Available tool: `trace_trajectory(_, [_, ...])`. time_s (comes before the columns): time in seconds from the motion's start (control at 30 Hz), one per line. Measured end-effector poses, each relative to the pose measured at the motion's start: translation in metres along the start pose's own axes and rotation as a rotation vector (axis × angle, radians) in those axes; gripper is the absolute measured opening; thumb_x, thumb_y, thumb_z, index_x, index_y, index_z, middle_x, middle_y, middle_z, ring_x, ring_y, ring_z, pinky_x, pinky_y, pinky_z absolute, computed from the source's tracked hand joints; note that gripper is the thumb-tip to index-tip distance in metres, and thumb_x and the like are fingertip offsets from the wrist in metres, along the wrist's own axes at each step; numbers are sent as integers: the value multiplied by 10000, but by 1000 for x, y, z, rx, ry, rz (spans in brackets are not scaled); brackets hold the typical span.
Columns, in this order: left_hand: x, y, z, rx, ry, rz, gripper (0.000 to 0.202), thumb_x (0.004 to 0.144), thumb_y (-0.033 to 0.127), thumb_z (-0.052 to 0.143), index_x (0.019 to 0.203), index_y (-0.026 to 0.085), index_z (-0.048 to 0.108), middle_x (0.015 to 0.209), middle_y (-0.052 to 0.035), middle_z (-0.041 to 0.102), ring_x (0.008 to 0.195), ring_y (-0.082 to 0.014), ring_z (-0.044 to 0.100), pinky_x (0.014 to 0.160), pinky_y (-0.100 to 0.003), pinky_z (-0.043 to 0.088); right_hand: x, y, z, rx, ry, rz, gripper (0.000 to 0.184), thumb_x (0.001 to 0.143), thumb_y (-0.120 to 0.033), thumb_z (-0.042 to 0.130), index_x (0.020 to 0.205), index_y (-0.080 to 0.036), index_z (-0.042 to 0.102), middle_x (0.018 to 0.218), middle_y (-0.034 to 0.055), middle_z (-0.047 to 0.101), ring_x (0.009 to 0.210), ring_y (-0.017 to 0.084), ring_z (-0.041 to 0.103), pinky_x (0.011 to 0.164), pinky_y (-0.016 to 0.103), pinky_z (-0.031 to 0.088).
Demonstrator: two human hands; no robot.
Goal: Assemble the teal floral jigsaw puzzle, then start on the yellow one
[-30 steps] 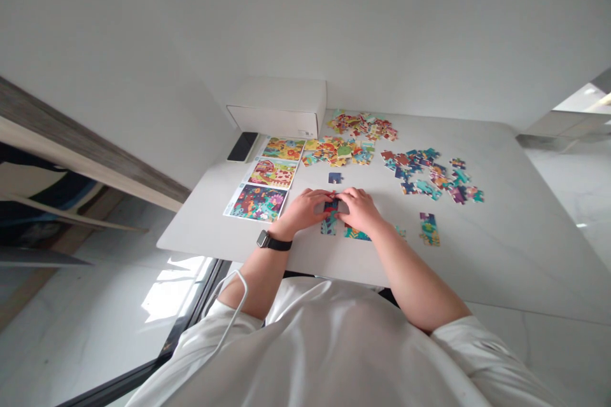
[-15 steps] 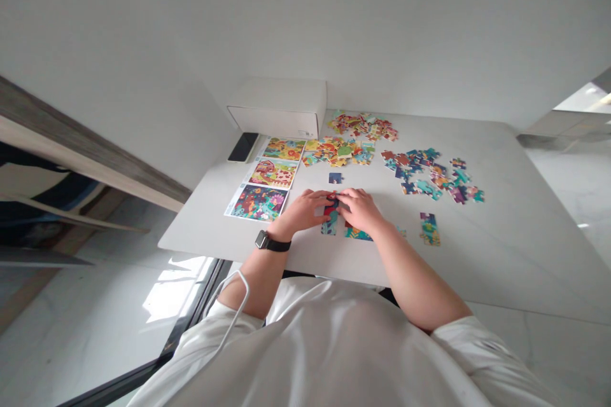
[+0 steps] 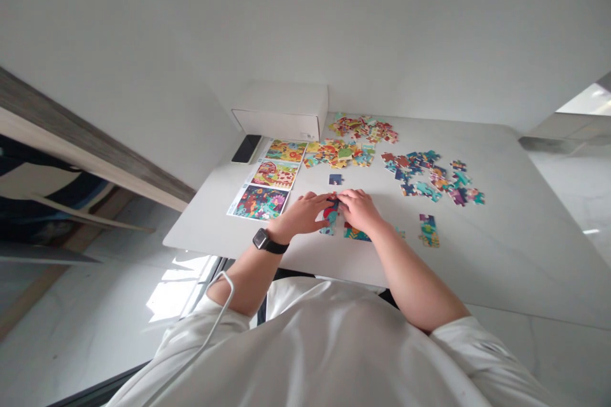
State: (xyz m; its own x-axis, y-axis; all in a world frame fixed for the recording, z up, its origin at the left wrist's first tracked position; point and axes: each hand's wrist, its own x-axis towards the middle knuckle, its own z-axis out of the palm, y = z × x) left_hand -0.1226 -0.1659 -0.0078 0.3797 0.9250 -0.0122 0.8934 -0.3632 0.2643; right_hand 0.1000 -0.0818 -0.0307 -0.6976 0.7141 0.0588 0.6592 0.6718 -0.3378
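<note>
My left hand (image 3: 303, 213) lies on the table, its fingers on the upper left part of a small strip of joined jigsaw pieces (image 3: 329, 221) and its thumb beside the lower part. From the other side, my right hand (image 3: 359, 208) presses its fingertips on the top of the same strip, where the two hands nearly meet. The fingers partly cover the strip's red and dark blue upper end. Partly under my right wrist is another group of joined jigsaw pieces (image 3: 357, 233). A single dark blue jigsaw piece (image 3: 335, 179) lies just beyond my hands.
A sheet with three pictures (image 3: 261, 202) lies left, near a phone (image 3: 245, 149) and a white box (image 3: 277, 121). Yellowish pieces (image 3: 340, 153), reddish pieces (image 3: 365, 129) and dark blue and teal pieces (image 3: 415, 168) lie in piles. A joined strip (image 3: 429, 231) is at right.
My right fingertips have shifted slightly left and drawn closer together on the strip's top. My left hand remains at the strip. The view has shifted slightly.
</note>
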Motion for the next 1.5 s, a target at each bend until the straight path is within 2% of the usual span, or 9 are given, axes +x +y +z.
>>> trace_trajectory(0.17, [-2, 15, 3, 73, 9, -79, 626, 960, 486, 747, 1543, 289, 628, 1724, -75, 510, 1420, -370, 553, 1143, -539, 497, 1, -1, -1, 10, -8, 5, 427, 1058, -268, 626, 1471, -237, 727, 1501, 111, 692, 1288, 329, 606, 1146, 475, 474])
trace_trajectory(0.5, [-5, 9, 11, 15, 33, -66, 692, 961, 534, 750, 1601, 328, 588, 1711, -84, 524, 1494, -365, 523, 1220, -552, 450, 3, 1, 1, 33, 8, -14, 412, 1041, -281, 660, 1442, -241, 752, 1480, 103, 712, 1288, 316, 622, 1170, 462, 471])
trace_trajectory(0.67, [13, -5, 5, -12, 41, -57, 554, 992, 552, 700, 1495, 322, 679, 1580, -91, 641, 1386, -354, 624, 1181, -543, 502, 3, 1, 0, 75, 11, 11, 383, 1041, -282, 670, 1410, -237, 765, 1459, 95, 719, 1295, 311, 632, 1186, 464, 476])
trace_trajectory(0.83, [48, -25, -1, -24, 228, -131, 401, 1056, 428, 587, 1365, 216, 731, 1418, -144, 723, 1332, -327, 662, 1187, -514, 509, 6, 7, 1, 157, 82, 73, 382, 1048, -261, 673, 1419, -213, 751, 1438, 115, 703, 1277, 260, 666, 1181, 388, 492])
trace_trajectory(1.03, [79, -30, 10, -2, 274, -222, 351, 1002, 385, 648, 1297, 236, 766, 1390, -149, 732, 1270, -343, 680, 1160, -520, 520, 10, 11, -1, 183, 142, 161, 338, 1053, -234, 646, 1363, -178, 767, 1337, 129, 726, 1238, 253, 688, 1146, 374, 515])
trace_trajectory(1.17, [82, -32, 24, -17, 296, -250, 356, 1002, 391, 637, 1297, 251, 777, 1439, -140, 723, 1302, -369, 662, 1153, -535, 514, 11, 11, -2, 179, 148, 208, 310, 1049, -229, 644, 1326, -225, 783, 1324, 105, 743, 1206, 244, 700, 1124, 372, 524])
trace_trajectory(1.27, [80, -39, 31, -43, 314, -220, 362, 1025, 392, 601, 1309, 259, 780, 1474, -129, 716, 1336, -365, 651, 1181, -541, 495, 13, 13, 1, 181, 161, 214, 306, 1050, -240, 648, 1323, -241, 786, 1316, 94, 749, 1196, 239, 702, 1118, 369, 525])
trace_trajectory(1.5, [78, -48, 34, -73, 328, -171, 372, 1011, 391, 617, 1317, 263, 785, 1495, -128, 714, 1345, -369, 658, 1174, -560, 501, 15, 16, 7, 175, 162, 226, 281, 1043, -237, 672, 1293, -229, 799, 1288, 96, 758, 1186, 237, 700, 1115, 371, 521])
